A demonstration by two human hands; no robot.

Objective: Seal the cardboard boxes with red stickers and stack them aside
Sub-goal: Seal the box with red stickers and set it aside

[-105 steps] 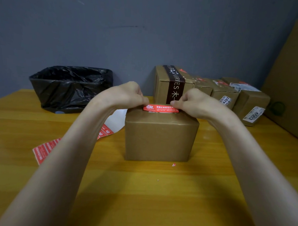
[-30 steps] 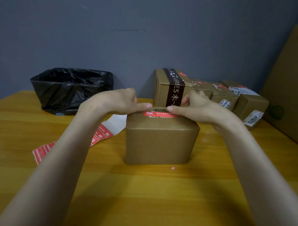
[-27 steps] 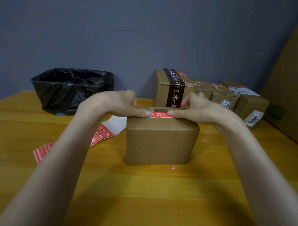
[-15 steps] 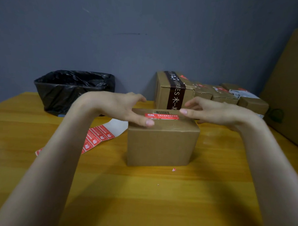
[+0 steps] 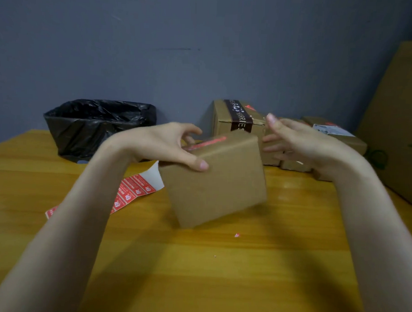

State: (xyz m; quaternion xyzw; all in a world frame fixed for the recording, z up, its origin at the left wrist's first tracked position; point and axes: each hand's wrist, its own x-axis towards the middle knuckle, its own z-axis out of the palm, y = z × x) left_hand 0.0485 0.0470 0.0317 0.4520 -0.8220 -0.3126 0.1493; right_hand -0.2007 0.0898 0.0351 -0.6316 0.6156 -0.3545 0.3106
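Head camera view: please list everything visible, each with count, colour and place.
cardboard box: one, brown, centre, tilted
red sticker: one, red, on the box's top
sticker sheet: one, red and white, on the table left of the box
back boxes: several, brown, by the wall; one has a dark band
black bag: one, black, back left
large carton: one, brown, right edge
paper scrap: one, red, in front of the box
table: one, yellow wood, foreground
wall: one, grey-blue, behind
left hand: one, grips the box's upper left corner
right hand: one, fingers straight, beside the box's upper right corner
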